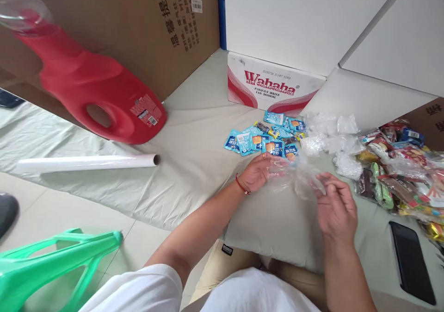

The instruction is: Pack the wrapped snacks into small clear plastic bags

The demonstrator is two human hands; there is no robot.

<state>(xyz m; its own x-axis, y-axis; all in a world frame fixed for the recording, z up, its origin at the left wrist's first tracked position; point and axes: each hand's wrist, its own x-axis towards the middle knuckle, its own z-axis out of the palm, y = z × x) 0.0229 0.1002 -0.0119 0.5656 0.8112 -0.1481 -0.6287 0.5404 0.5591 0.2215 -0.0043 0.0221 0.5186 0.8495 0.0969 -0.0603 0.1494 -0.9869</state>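
Note:
A thin clear plastic bag (302, 178) is stretched between my two hands above the cloth-covered table (194, 131). My left hand (255, 173), with a red string bracelet at the wrist, grips the bag's left side, and its fingertips are partly covered by the film. On the other side, my right hand (336, 205) pinches the bag between thumb and fingers. Just beyond my left hand lies a loose pile of small blue snack packets (274, 146), with a few dark and yellow ones among them. Several clumps of crumpled clear bags (331, 134) rest behind the right hand.
Assorted wrapped snacks (404, 164) are heaped at right, near a black phone (412, 261). A white Wahaba-style "Wahaha" box (274, 83) stands behind. Leftward are a red jug (104, 85), a white roll (90, 163), a big cardboard box (138, 20) and a green stool (62, 265).

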